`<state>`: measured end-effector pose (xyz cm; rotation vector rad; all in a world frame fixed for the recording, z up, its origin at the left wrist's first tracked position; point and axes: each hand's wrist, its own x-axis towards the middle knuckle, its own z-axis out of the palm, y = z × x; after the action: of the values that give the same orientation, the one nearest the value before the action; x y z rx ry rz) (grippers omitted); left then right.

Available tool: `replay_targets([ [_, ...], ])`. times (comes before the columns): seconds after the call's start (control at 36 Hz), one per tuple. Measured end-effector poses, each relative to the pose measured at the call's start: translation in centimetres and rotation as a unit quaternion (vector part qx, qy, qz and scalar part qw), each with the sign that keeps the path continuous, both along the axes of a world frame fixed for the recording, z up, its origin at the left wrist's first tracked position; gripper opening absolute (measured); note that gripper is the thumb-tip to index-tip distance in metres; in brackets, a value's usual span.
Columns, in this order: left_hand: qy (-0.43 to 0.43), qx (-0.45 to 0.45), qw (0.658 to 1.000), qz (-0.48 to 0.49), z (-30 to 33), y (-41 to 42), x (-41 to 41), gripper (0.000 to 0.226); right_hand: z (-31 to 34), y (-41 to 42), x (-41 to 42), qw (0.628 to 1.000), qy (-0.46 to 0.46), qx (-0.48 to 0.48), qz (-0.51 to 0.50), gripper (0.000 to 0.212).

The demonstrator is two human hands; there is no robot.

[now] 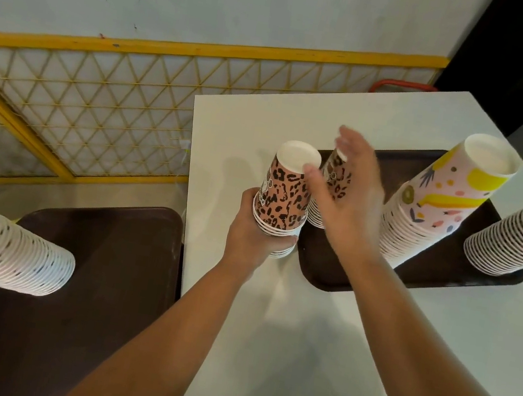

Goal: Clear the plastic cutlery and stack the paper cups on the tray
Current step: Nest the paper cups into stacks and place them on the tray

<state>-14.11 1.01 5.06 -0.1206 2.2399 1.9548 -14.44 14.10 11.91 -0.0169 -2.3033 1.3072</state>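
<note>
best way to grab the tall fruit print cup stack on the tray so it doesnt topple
Grip the fruit print stack low, around the packed band of rims near its base, coming from the near side where the tray edge is open. It stands upside down, tall and narrowing upward, so a hold on the top cup would probably lift only that cup. The right hand is nearest.

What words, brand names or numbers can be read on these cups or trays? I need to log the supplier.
None can be read.
Leopard-print cup stack gripped by the left hand: a small white logo with lettering, too blurred to read.
Leopard-print stack behind the right hand: a small mark, unreadable.
Fruit-print stack and tray: no text visible.
</note>
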Motion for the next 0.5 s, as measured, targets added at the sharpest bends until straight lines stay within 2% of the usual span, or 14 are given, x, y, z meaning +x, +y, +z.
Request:
replay_targets([
  [0.14,-0.001,0.009,1.0,-0.003,0.5,0.3,0.2,0.077,-0.4,-1.3,0.9,0.992,-0.087,0.005,0.091,0.075],
  [0.31,-0.002,0.001,1.0,-0.007,0.7,0.3,0.3,0.08,-0.4,-1.2,0.8,0.993,-0.096,0.021,0.071,0.067],
  [0.5,0.002,-0.004,1.0,-0.009,0.7,0.4,0.2,0.081,0.9,-1.2,0.8,0.997,-0.062,0.021,0.027,0.063],
])
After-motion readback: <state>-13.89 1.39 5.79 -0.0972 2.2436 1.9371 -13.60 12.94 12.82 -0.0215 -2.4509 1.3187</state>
